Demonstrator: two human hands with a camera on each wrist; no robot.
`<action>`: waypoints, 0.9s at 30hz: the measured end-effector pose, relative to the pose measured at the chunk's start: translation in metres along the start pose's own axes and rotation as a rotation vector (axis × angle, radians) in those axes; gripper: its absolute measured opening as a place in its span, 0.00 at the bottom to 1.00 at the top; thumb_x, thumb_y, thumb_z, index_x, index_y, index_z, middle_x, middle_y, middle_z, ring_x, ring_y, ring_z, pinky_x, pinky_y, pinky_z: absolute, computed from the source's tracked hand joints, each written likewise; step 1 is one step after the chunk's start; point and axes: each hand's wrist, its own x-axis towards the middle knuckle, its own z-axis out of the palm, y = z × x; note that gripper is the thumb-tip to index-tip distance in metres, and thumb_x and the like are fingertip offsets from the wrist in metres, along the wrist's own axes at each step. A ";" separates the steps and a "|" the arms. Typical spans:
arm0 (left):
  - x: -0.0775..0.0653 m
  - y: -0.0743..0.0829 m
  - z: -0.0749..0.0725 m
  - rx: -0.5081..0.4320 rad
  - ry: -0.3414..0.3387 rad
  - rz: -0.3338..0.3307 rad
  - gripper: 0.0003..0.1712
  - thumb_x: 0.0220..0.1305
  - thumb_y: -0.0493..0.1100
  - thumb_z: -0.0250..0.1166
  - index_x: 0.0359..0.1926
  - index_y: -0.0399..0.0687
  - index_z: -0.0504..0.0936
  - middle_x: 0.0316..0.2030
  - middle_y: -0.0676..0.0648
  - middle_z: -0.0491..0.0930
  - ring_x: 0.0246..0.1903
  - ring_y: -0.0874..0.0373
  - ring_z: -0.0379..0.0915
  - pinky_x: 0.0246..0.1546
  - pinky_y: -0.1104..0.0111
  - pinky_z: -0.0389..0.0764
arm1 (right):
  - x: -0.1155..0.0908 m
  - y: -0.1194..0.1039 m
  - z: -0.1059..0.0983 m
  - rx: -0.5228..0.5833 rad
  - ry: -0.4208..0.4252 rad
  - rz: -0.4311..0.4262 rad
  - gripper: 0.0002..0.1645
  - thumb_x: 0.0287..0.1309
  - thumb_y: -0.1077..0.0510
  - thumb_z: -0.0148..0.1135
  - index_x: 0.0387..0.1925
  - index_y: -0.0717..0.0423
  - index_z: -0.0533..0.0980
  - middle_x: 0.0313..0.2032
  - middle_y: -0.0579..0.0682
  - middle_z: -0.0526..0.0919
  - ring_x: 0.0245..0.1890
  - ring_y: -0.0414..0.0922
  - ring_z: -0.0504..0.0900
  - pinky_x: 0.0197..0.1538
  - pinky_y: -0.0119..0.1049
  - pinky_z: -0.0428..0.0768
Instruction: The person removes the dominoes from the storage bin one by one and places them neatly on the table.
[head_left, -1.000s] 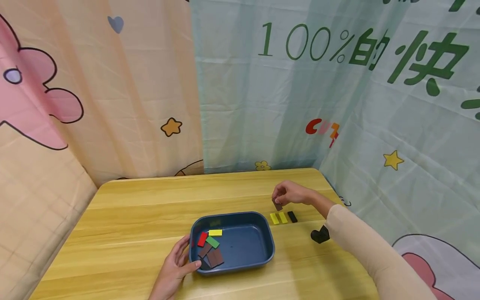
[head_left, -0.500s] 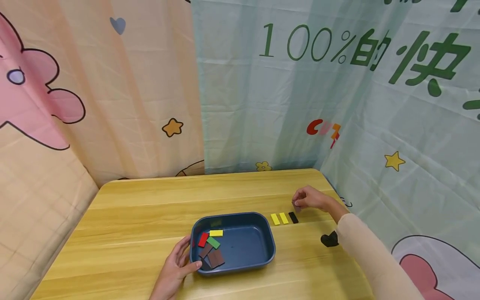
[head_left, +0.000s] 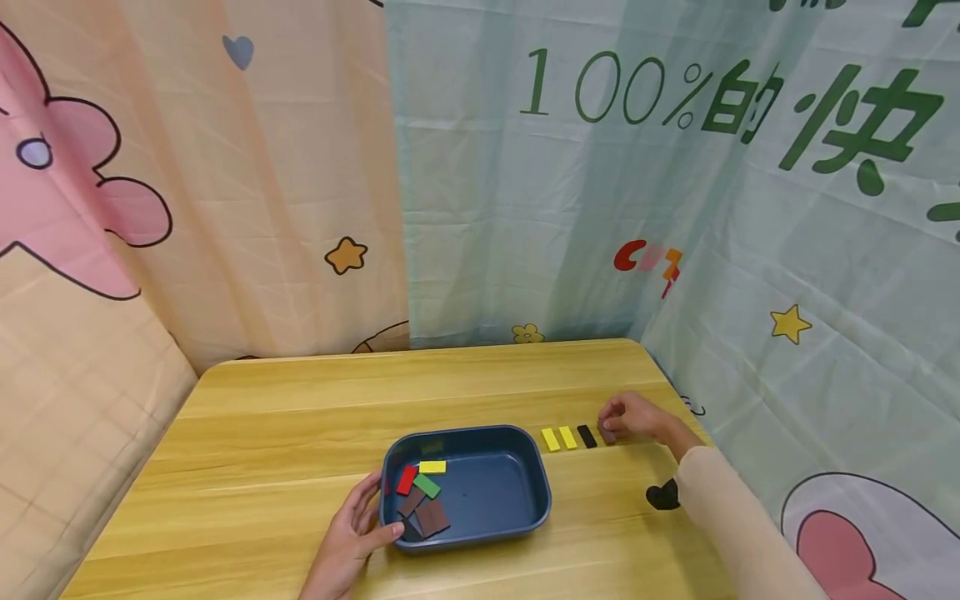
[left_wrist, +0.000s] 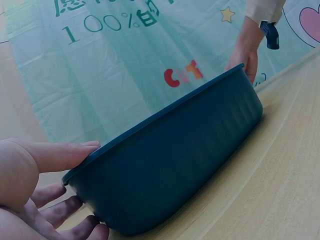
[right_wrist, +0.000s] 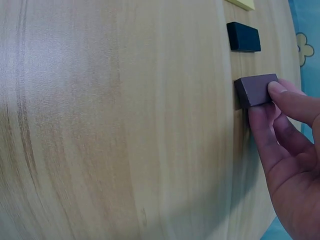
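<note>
- The small brown rectangular block [right_wrist: 256, 91] is between the thumb and the fingers of the right hand [right_wrist: 292, 167], which pinches it.
- The thumb presses on one end of its broad face; the other end sticks out free from the grip, near the black rectangular block [right_wrist: 244, 37].
- Whether the brown block touches the table, I cannot tell.
- Beyond the black block, two yellow rectangular blocks [head_left: 558, 438] lie side by side, continuing the same row.
- The left hand [head_left: 348, 533] grips the dark blue rectangular tub [head_left: 498, 487] at its left end, with the thumb on the rim and other fingers along the outer wall.
- Inside the tub, toward its left end, are a red block [head_left: 407, 480], a yellow block [head_left: 432, 467], a green block [head_left: 427, 486] and several overlapping brown pieces [head_left: 432, 517].
- The tub stands on the yellowish wood-grain table [head_left: 262, 450].
</note>
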 end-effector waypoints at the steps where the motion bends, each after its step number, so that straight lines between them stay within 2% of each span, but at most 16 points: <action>1: 0.000 0.000 0.000 0.000 -0.003 0.005 0.51 0.60 0.26 0.72 0.78 0.32 0.54 0.76 0.29 0.54 0.75 0.30 0.48 0.66 0.57 0.69 | 0.000 0.001 0.000 0.001 -0.004 -0.001 0.07 0.68 0.75 0.57 0.44 0.75 0.78 0.34 0.57 0.84 0.34 0.49 0.83 0.44 0.39 0.85; 5: 0.000 -0.001 0.000 -0.001 -0.013 0.017 0.51 0.60 0.26 0.72 0.78 0.32 0.53 0.76 0.28 0.54 0.75 0.30 0.48 0.63 0.62 0.73 | -0.001 0.006 0.003 -0.053 0.006 -0.018 0.07 0.68 0.74 0.57 0.44 0.75 0.79 0.32 0.56 0.84 0.32 0.47 0.83 0.42 0.37 0.85; 12: 0.001 0.001 -0.001 -0.003 -0.012 0.018 0.50 0.60 0.25 0.72 0.78 0.32 0.54 0.76 0.28 0.54 0.74 0.29 0.49 0.56 0.69 0.76 | 0.001 0.004 0.012 -0.184 0.124 0.019 0.06 0.66 0.72 0.63 0.42 0.71 0.83 0.33 0.52 0.86 0.34 0.45 0.84 0.44 0.39 0.85; 18: 0.002 0.003 -0.001 -0.010 -0.022 0.021 0.50 0.61 0.26 0.71 0.78 0.32 0.53 0.76 0.28 0.53 0.75 0.29 0.47 0.59 0.66 0.75 | 0.001 0.002 0.011 -0.298 0.178 0.027 0.05 0.64 0.71 0.65 0.40 0.67 0.85 0.32 0.49 0.86 0.33 0.44 0.82 0.43 0.40 0.83; 23: 0.004 0.002 -0.001 -0.005 -0.025 0.027 0.51 0.61 0.26 0.71 0.78 0.32 0.53 0.77 0.29 0.53 0.75 0.29 0.46 0.60 0.65 0.75 | 0.001 -0.002 0.010 -0.319 0.176 0.020 0.05 0.63 0.72 0.65 0.39 0.66 0.84 0.32 0.49 0.85 0.33 0.45 0.81 0.43 0.41 0.82; 27: 0.001 0.003 -0.002 0.021 -0.020 0.018 0.50 0.60 0.26 0.72 0.77 0.32 0.55 0.76 0.28 0.55 0.74 0.30 0.50 0.60 0.61 0.77 | 0.002 -0.008 0.013 -0.324 0.181 0.025 0.04 0.62 0.70 0.67 0.39 0.65 0.83 0.33 0.51 0.85 0.34 0.45 0.79 0.41 0.40 0.81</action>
